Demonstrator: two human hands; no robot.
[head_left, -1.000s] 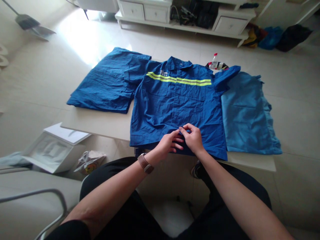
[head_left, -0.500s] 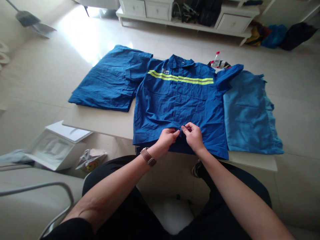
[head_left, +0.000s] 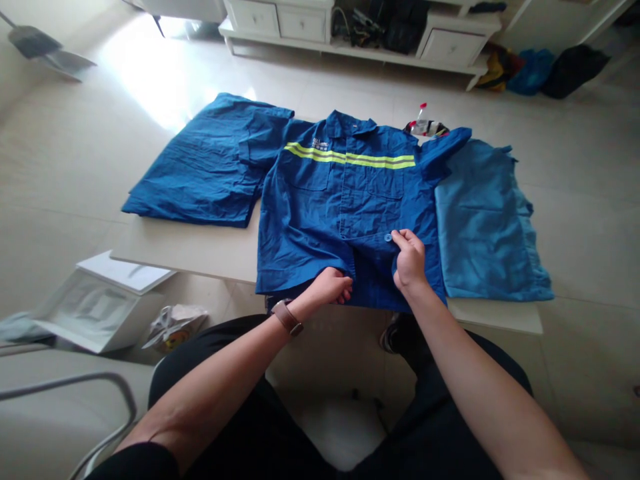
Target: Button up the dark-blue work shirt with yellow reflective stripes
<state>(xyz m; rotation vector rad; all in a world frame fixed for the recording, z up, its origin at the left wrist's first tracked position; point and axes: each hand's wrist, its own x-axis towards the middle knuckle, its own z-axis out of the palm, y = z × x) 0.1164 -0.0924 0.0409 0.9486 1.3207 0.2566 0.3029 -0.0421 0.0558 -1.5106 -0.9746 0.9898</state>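
A dark blue work shirt [head_left: 330, 207] with a yellow reflective stripe across the chest lies face up on a low white table [head_left: 200, 248]. My left hand [head_left: 330, 288], with a brown watch on the wrist, pinches the left front panel at the hem. My right hand [head_left: 409, 259] grips the right front panel just beside a blue button [head_left: 387, 237]. The bottom of the front is parted between my hands.
Folded dark blue trousers [head_left: 200, 167] lie left of the shirt, a lighter blue garment [head_left: 483, 223] to its right. A small bottle [head_left: 420, 123] stands behind the collar. A white box [head_left: 95, 303] and a bag sit on the floor at left; a white cabinet [head_left: 350, 27] stands behind.
My hands were together at the shirt's lower placket. They have since drawn apart, the left down toward the hem, the right up and rightward, and the lower front has opened.
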